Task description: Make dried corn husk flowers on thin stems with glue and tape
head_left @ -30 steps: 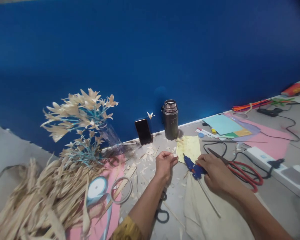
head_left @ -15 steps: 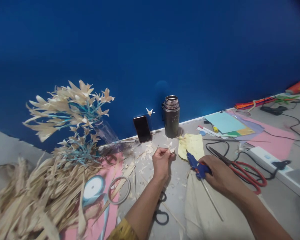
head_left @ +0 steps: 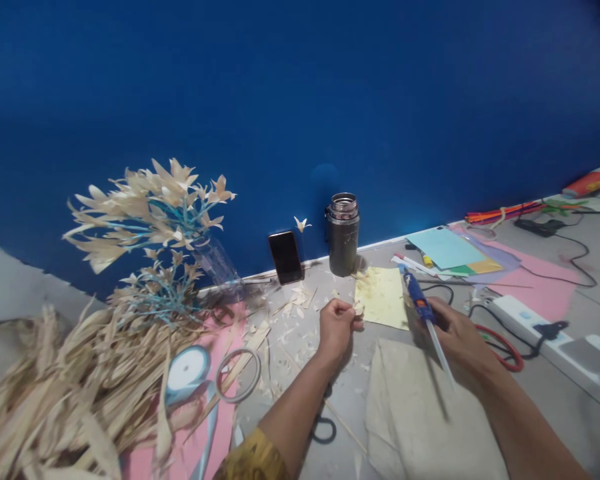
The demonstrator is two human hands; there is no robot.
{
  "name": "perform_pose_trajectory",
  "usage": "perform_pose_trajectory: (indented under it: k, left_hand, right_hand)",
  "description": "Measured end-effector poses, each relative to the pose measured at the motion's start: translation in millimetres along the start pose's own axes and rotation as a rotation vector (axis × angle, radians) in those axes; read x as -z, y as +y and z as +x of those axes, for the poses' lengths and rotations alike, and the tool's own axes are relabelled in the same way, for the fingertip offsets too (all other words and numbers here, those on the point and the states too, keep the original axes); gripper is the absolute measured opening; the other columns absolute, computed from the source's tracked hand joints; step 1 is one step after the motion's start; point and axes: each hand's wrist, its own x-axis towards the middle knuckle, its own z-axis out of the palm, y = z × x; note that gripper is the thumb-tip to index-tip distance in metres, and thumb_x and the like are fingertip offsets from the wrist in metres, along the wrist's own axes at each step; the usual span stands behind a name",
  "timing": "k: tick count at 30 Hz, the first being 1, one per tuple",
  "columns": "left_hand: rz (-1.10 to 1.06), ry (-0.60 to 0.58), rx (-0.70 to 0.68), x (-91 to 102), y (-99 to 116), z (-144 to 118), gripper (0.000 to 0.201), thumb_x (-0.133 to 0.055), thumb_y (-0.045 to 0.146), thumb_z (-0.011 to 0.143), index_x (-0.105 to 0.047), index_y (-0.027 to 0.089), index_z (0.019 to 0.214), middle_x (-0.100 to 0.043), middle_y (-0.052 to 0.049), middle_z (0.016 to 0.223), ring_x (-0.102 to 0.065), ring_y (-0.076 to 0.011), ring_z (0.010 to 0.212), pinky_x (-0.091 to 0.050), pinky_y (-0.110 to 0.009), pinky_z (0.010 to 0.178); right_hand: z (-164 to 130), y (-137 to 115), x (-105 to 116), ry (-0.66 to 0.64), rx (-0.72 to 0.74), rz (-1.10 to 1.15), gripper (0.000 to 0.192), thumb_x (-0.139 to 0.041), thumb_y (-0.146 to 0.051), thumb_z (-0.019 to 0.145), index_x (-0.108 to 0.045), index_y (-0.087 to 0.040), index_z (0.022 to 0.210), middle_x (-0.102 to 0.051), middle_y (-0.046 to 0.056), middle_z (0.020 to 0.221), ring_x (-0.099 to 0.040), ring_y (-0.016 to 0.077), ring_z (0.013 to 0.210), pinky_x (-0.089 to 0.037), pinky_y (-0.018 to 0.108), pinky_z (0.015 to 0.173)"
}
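My left hand (head_left: 336, 329) pinches a small pale piece of dried husk (head_left: 359, 308) in its fingertips, close to the left edge of a yellow paper sheet (head_left: 380, 300) with residue on it. Wrapped around a blue glue gun (head_left: 418, 297) is my right hand (head_left: 455, 333); the gun's tip points up and away, above the sheet's right edge. A long translucent glue stick (head_left: 441, 357) juts from the gun's rear. Below lies a folded beige cloth (head_left: 425, 413). Black-handled scissors (head_left: 325, 430) are partly hidden under my left forearm.
An open flask (head_left: 343, 237) and a phone (head_left: 285, 258) stand by the blue wall. Husk flowers (head_left: 155, 207) and heaped dried husks (head_left: 90, 400) fill the left, near tape rolls (head_left: 237, 377). At right are red-handled scissors (head_left: 510, 360), a power strip (head_left: 540, 343) and coloured papers (head_left: 447, 248).
The glue gun has risen off the yellow sheet and shifted right, its tip turning upward. My left hand has moved a little right, toward the sheet, with the husk piece.
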Motion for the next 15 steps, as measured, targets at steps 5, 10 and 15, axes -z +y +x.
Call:
perform_pose_trajectory:
  k: [5, 10, 15]
  left_hand:
    - [-0.058, 0.017, -0.016, 4.2, 5.2, 3.0, 0.033, -0.083, 0.036, 0.067, -0.057, 0.018, 0.077, -0.067, -0.002, 0.06, -0.051, -0.0088, 0.045, -0.035, -0.02, 0.045]
    - [-0.108, 0.002, 0.018, 9.5, 12.3, 4.5, 0.04, -0.087, 0.039, 0.063, -0.056, 0.018, 0.076, -0.059, 0.003, 0.051, -0.041, -0.0056, 0.04, -0.025, -0.019, 0.044]
    - [-0.159, -0.014, 0.047, 11.8, 12.5, 5.3, 0.048, -0.092, 0.042, 0.056, -0.054, 0.019, 0.076, -0.055, 0.005, 0.049, -0.039, -0.005, 0.041, -0.022, -0.018, 0.045]
  right_hand:
    - [-4.8, -6.5, -14.5, -0.234, 0.221, -0.104, 0.015, -0.054, -0.023, 0.088, -0.065, -0.021, 0.099, -0.068, 0.007, 0.102, -0.062, 0.0235, 0.093, -0.049, 0.032, 0.081]
    - [-10.9, -22.2, -30.3, -0.405, 0.392, -0.132, 0.017, -0.053, -0.015, 0.09, -0.064, -0.021, 0.102, -0.067, 0.009, 0.1, -0.061, 0.025, 0.093, -0.048, 0.037, 0.085]
    - [-10.5, -23.7, -29.4, -0.492, 0.414, -0.109, 0.024, -0.048, -0.013, 0.093, -0.065, -0.022, 0.107, -0.067, 0.009, 0.103, -0.06, 0.0254, 0.096, -0.048, 0.039, 0.088]
